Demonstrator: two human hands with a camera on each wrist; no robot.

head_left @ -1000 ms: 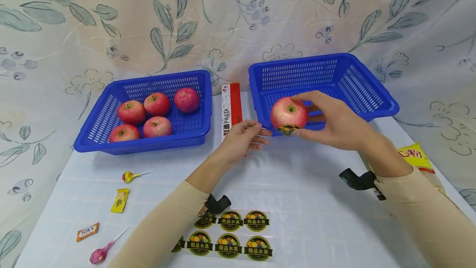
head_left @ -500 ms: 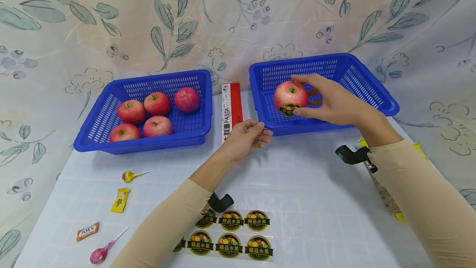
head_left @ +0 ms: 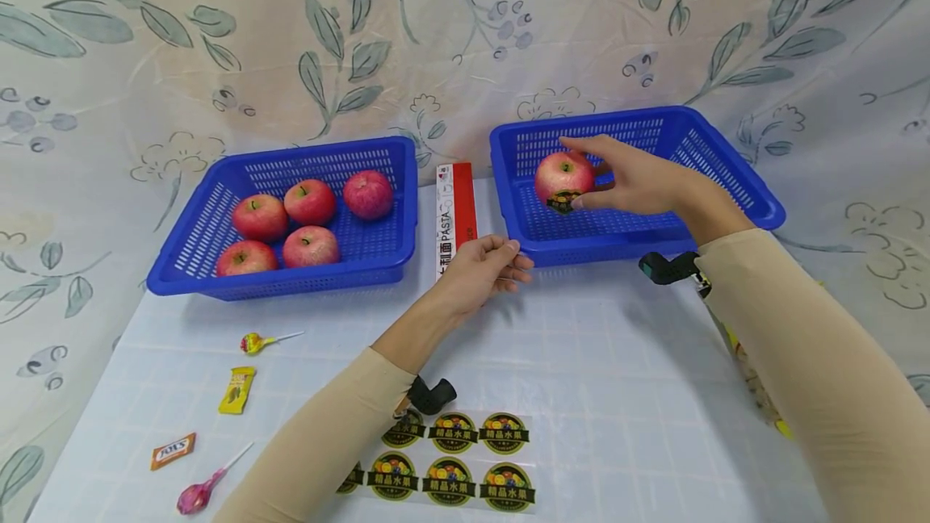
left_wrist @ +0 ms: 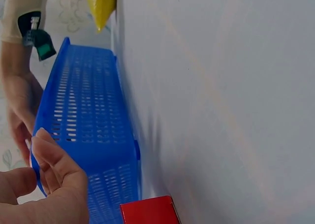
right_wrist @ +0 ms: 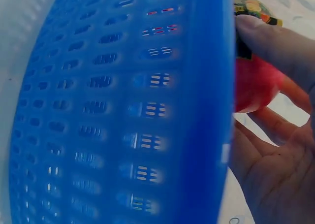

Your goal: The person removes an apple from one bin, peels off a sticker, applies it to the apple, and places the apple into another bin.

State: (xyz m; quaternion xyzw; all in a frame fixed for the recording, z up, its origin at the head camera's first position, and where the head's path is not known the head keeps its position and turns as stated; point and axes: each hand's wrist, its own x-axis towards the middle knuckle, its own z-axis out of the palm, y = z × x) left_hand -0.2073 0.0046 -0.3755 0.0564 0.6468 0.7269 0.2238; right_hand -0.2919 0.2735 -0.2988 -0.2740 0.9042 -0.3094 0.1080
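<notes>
In the head view my right hand (head_left: 639,176) holds a red apple (head_left: 563,174) with its thumb and fingers, over the inside of the right blue basket (head_left: 654,248). A round black-and-gold fruit sticker (head_left: 563,200) is on the apple's near side, by the thumb tip. The right wrist view shows the apple (right_wrist: 256,83) beyond the basket rim (right_wrist: 206,106), partly hidden by it. My left hand (head_left: 479,269) hovers at the front left corner of that basket, fingers loosely bent with nothing held. Its fingertips (left_wrist: 44,140) overlap the basket rim in the left wrist view.
A left blue basket (head_left: 283,287) contains several apples. Between the baskets lies a red-and-white pasta box (head_left: 455,208). Lollipops, small candies and a sticker sheet (head_left: 450,499) lie at the front. A yellow packet (head_left: 756,386) is partly behind the right sleeve.
My right hand has carried the apple back from the right basket's front rim and over its interior. My left hand has stayed near the basket corner.
</notes>
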